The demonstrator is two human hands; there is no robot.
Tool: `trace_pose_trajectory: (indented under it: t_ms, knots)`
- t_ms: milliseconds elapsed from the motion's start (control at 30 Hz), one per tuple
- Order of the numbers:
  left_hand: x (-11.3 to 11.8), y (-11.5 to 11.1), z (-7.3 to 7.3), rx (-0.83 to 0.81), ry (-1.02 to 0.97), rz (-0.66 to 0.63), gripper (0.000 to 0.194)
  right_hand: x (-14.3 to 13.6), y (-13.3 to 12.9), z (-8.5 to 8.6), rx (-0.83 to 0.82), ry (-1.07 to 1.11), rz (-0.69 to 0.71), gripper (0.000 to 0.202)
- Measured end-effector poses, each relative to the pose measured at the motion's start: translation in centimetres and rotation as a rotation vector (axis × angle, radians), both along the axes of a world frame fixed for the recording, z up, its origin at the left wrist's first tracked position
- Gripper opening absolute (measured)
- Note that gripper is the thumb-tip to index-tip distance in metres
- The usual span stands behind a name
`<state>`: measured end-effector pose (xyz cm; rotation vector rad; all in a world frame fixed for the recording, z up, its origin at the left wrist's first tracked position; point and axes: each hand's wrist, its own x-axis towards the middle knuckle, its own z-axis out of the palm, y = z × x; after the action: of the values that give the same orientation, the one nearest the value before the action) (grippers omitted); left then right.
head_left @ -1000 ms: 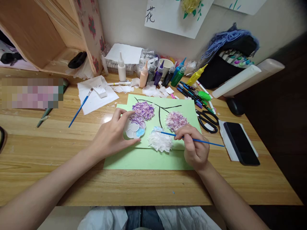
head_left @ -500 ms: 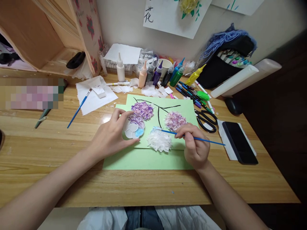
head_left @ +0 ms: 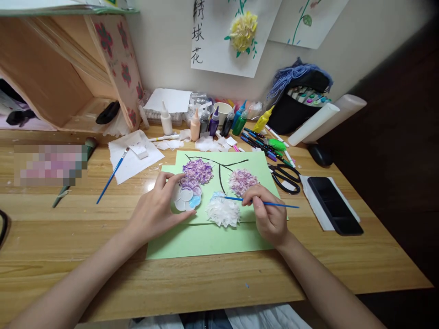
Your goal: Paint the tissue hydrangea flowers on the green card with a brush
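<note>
My right hand (head_left: 270,214) is closed round a thin blue paintbrush (head_left: 236,199). Its tip touches the top of a white tissue-paper flower (head_left: 222,214), where a patch of light blue shows. Between the spread thumb and fingers of my left hand (head_left: 156,201) is a flower-shaped white paint palette (head_left: 185,196), gripped by its edges, with light blue and purple paint in its wells. Beneath lies green paper (head_left: 202,237) with black branch lines. A purple paper flower (head_left: 198,171) sits above the palette, and a pinkish-purple one (head_left: 243,181) is just beyond my right fingers.
Several paint bottles (head_left: 213,122) line the back, near a paper cup (head_left: 222,112). Pens (head_left: 260,142), black scissors (head_left: 286,176) and a phone (head_left: 334,203) lie right. Another brush (head_left: 113,176) rests partly on a white tissue (head_left: 123,157) at left.
The head view has tilted up, showing more of the wall drawings. The light blue patch on the white flower looks slightly larger. Both hands keep their holds.
</note>
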<state>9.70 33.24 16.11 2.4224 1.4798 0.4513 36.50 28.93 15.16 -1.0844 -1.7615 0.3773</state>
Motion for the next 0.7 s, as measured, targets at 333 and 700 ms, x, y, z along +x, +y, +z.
trace_pose_trajectory:
  t_ms: [333,700]
  knots:
    - [0.09,0.07,-0.16,0.004,0.002,0.000,0.073,-0.20,0.13,0.04,0.023,-0.031,-0.002,0.024]
    - [0.15,0.01,0.05,-0.010,-0.003,0.000,0.071,0.01,0.23,-0.04,0.027,0.026,-0.018,0.024]
